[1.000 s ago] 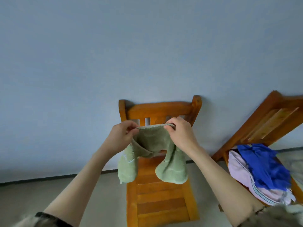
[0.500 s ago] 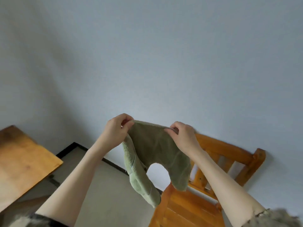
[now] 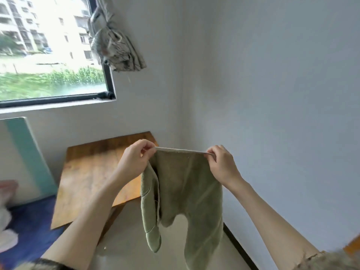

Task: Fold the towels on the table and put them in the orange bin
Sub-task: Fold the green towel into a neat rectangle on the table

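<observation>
Both hands — left hand (image 3: 136,158) and right hand (image 3: 222,166) — pinch the green towel (image 3: 183,191) by its top edge, held in the air beyond the wooden table (image 3: 87,172); it hangs seemingly doubled.

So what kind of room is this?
Probably a room in a home, maybe a bedroom. There's a window looking out at apartment blocks, a small wooden table in the corner, and two hands holding up a green towel.

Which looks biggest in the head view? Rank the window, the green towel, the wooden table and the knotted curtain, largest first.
1. Window, cut off by the frame.
2. Green towel and wooden table: alike, and the towel is nearer the camera, so unranked.
3. Knotted curtain.
</observation>
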A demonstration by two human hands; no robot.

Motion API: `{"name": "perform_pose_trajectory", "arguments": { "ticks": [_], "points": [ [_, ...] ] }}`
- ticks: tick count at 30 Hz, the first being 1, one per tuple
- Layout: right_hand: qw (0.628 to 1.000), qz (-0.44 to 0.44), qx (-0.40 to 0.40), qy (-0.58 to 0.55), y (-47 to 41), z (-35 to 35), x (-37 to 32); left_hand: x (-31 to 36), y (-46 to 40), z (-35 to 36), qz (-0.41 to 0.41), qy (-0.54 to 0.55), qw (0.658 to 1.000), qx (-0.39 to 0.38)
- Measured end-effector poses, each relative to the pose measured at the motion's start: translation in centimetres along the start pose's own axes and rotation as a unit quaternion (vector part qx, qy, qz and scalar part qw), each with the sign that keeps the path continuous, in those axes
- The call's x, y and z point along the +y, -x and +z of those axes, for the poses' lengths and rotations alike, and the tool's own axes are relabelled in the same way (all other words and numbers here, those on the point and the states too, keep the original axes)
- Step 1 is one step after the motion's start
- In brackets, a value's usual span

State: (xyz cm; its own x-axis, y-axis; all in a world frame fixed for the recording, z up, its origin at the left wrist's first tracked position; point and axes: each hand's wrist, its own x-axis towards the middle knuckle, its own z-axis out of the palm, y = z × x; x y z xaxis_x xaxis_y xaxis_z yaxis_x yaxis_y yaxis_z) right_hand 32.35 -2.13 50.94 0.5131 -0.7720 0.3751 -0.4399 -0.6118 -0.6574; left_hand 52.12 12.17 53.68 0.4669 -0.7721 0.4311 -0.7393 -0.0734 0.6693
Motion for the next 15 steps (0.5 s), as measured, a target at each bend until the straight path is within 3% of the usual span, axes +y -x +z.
{"name": "perform_pose_trajectory", "arguments": {
  "ticks": [8, 15],
  "points": [
    [0.997, -0.031, 0.007, -0.065, -6.2, 15.5, -9.5, -13.3, -1.4, -11.3, -0.066, -0.047, 0.996, 0.039],
    [0.997, -0.066, -0.027, -0.038, -10.7, 23.1, -13.0, -22.4, -3.7, -15.8, -0.128, -0.041, 0.990, 0.038]
  ]
}}
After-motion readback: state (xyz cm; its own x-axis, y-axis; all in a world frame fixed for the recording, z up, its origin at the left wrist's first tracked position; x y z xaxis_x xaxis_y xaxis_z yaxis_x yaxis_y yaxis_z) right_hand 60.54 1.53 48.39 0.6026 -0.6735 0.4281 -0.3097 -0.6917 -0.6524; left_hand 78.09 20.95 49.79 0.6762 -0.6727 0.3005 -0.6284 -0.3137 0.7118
